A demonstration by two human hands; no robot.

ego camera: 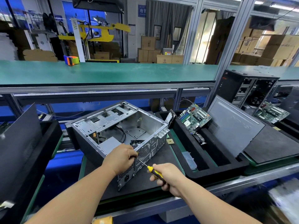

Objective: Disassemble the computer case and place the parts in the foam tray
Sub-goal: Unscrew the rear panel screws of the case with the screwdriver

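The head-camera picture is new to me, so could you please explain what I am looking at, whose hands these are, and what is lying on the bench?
There is no robot here. The one picture comes from a wide-angle camera worn on a person's head, looking forward and down, so the two bare arms reaching in from the bottom are that person's own.

In the middle, an open grey metal computer case lies on its side on a dark mat. The left hand rests on its rear edge. The right hand grips a screwdriver with a yellow and black handle, whose tip points at the case's rear panel.

To the right sits a black foam tray. A green circuit board leans in it, and a flat grey metal side panel leans just beyond it. A second, black computer case stands upright farther back on the right.
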